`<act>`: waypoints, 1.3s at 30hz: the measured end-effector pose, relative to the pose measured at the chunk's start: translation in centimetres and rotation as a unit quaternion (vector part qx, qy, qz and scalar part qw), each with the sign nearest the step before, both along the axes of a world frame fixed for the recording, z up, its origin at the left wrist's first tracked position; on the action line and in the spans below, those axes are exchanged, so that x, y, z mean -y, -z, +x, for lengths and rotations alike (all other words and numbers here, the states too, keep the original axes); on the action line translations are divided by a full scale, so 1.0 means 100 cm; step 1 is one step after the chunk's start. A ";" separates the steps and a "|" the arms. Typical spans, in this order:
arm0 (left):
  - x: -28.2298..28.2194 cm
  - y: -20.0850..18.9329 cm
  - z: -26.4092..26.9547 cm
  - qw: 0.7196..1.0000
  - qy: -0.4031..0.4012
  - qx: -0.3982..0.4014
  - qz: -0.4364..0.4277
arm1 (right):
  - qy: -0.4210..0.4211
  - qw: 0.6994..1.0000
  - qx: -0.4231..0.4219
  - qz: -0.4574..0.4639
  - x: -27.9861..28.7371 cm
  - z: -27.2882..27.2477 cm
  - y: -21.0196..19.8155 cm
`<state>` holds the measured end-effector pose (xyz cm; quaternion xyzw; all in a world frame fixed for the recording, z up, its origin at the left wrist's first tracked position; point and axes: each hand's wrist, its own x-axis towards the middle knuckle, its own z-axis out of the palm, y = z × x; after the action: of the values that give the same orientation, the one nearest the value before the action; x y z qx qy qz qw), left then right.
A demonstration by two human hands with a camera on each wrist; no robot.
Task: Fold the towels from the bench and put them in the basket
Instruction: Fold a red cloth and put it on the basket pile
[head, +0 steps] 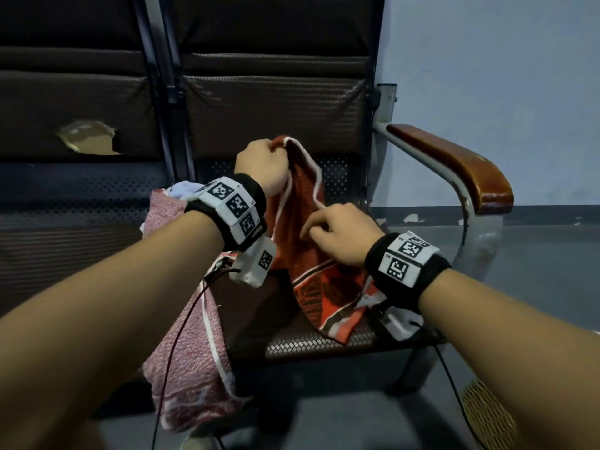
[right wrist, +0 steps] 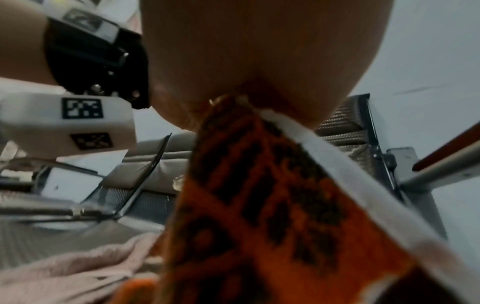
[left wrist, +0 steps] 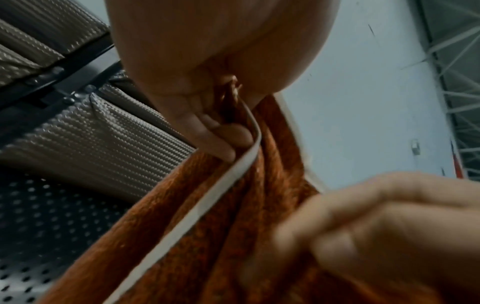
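Head view is showing the left hand [head: 259, 164] gripping the top of an orange patterned towel [head: 308, 254] and lifting it above the surface [head: 324, 345], while the right hand [head: 337, 235] is pinching the towel's white edging [head: 316, 186] lower down; the left wrist view is confirming curled fingers [left wrist: 223, 144] clamped on the cloth beside that white hem. Both grips are therefore narrow and holding towel. To do this step well, the person is probably needing to run the right hand along the hem to find the matching corner, keeping the cloth taut so that the edges are meeting squarely before folding. A pink towel [head: 191, 352] is hanging over the front edge of the seat, near the left forearm, with something pale bunched behind it. The surface is looking like a metal waiting bench with a perforated seat, a woven dark backrest [head: 276, 108] and a brown wooden armrest [head: 454, 164]; one neighbouring backrest is showing a torn patch [head: 87, 139]. A pale blue wall and a grey floor are surrounding it, and a woven basket [head: 487, 417] is peeking in at the lower right.
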<state>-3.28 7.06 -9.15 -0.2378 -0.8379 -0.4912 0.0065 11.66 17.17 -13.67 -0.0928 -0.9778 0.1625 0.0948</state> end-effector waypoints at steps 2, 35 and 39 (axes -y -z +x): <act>-0.001 -0.005 0.008 0.998 0.053 0.041 -0.008 | 0.066 0.995 -0.057 -0.054 0.002 -0.008 0.000; -0.015 -0.002 0.010 0.972 0.096 0.118 0.177 | 0.187 0.918 -0.263 -0.230 -0.022 -0.029 0.006; -0.015 0.004 0.004 0.952 0.076 0.208 0.210 | 0.217 0.877 -0.278 -0.326 -0.027 -0.034 0.001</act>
<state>-2.89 8.56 -9.60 -0.1864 -0.6778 -0.6939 -0.1558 8.22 19.91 -13.78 -0.2789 -0.7584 0.4664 0.3598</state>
